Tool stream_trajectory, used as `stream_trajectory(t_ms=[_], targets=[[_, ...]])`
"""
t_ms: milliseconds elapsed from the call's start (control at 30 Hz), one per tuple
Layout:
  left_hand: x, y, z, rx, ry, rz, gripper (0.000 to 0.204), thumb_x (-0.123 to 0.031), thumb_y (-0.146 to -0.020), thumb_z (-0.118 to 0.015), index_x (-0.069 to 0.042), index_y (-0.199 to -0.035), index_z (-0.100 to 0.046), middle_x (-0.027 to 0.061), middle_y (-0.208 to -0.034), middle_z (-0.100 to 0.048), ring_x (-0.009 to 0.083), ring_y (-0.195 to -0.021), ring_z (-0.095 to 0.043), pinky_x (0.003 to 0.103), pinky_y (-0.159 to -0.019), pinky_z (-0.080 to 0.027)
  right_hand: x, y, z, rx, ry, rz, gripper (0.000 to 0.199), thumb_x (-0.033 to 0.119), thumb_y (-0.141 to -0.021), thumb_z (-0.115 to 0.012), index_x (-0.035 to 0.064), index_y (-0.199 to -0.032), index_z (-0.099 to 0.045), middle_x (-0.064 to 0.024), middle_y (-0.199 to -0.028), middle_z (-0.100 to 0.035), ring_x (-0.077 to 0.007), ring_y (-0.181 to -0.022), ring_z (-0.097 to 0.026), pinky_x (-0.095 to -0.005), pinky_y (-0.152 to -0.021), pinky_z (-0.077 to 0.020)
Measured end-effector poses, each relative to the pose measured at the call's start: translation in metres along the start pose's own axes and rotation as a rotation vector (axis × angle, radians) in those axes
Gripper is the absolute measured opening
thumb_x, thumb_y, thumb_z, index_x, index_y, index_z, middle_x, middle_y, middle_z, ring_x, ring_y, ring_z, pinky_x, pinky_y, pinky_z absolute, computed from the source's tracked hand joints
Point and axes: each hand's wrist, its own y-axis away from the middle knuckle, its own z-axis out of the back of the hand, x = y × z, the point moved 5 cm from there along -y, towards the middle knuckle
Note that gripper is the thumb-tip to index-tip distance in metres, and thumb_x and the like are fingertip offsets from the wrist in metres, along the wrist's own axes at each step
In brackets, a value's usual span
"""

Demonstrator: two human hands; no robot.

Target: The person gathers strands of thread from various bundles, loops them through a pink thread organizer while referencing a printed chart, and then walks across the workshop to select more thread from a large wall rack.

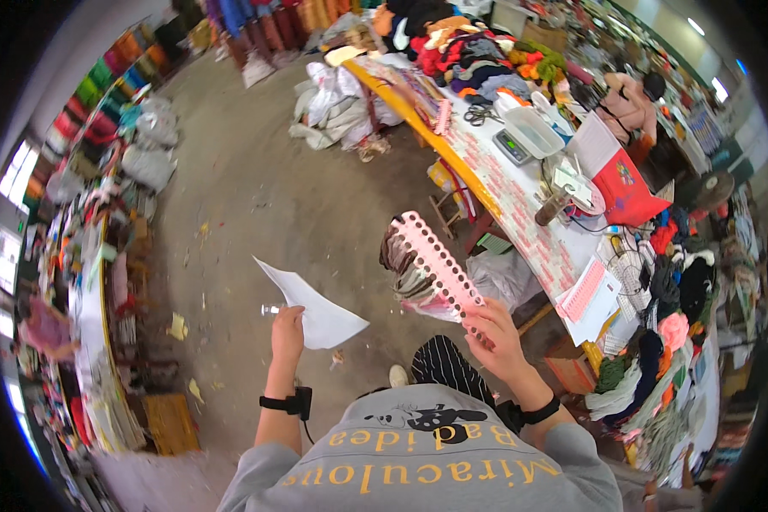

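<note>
In the head view, the person's left hand (287, 328) is pinching a white sheet of paper (314, 309) together with a small pen-like object just left of the frame's centre, while the right hand (492, 328) is gripping the lower end of a pink perforated yarn sample card (436, 264) at centre. By the look of it, the person is checking the card against the sheet; the long worktable (520, 209) is running along the upper right, so the next move would call for a steady hold on both.

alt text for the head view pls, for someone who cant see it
The right hand holds up a pink perforated strip hung with yarn samples, while the left hand holds a white paper sheet. Behind them runs a long cluttered worktable.
</note>
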Motion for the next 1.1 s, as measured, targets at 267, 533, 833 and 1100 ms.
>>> stream_trajectory(t_ms=[267, 533, 833, 1100], targets=[[0.002, -0.197, -0.061, 0.070, -0.139, -0.006, 0.020, 0.000, -0.083, -0.051, -0.001, -0.097, -0.064, 0.0182, -0.092, -0.060, 0.0365, -0.087, -0.058, 0.041, -0.077, -0.047, -0.168, -0.142, -0.070, -0.099, -0.198, -0.196, 0.033, -0.001, -0.071, -0.065, 0.0039, -0.103, -0.062, -0.0082, -0.113, -0.060, -0.0289, -0.112, -0.050, -0.0369, -0.095, -0.0406], [0.013, -0.355, -0.064, 0.014, -0.220, 0.132, 0.033, 0.004, -0.081, -0.046, -0.001, -0.111, -0.060, 0.0217, -0.107, -0.057, 0.0389, -0.100, -0.055, 0.041, -0.086, -0.045, -0.352, -0.409, -0.141, -0.249, -0.165, -0.129, 0.031, 0.005, -0.070, -0.065, 0.0031, -0.100, -0.061, -0.0112, -0.095, -0.059, -0.0272, -0.090, -0.056, -0.0343, -0.078, -0.0453], [0.040, -0.525, -0.123, 0.083, -0.086, 0.081, 0.040, 0.008, -0.078, -0.044, -0.002, -0.114, -0.058, 0.0214, -0.105, -0.057, 0.0371, -0.099, -0.056, 0.041, -0.086, -0.045, -0.469, -0.672, -0.102, -0.637, -0.246, -0.067, 0.024, 0.002, -0.077, -0.064, 0.0028, -0.101, -0.060, -0.0110, -0.119, -0.052, -0.0259, -0.112, -0.049, -0.0360, -0.097, -0.0390], [-0.021, -0.787, -0.178, 0.207, 0.183, -0.149, 0.038, 0.007, -0.079, -0.047, -0.003, -0.114, -0.059, 0.0187, -0.106, -0.058, 0.0331, -0.092, -0.056, 0.033, -0.082, -0.045, -0.663, -0.631, -0.165, -0.531, 0.169, -0.450, 0.022, 0.007, -0.079, -0.062, 0.0042, -0.100, -0.062, -0.0157, -0.119, -0.052, -0.0323, -0.115, -0.045, -0.0407, -0.099, -0.0364]])
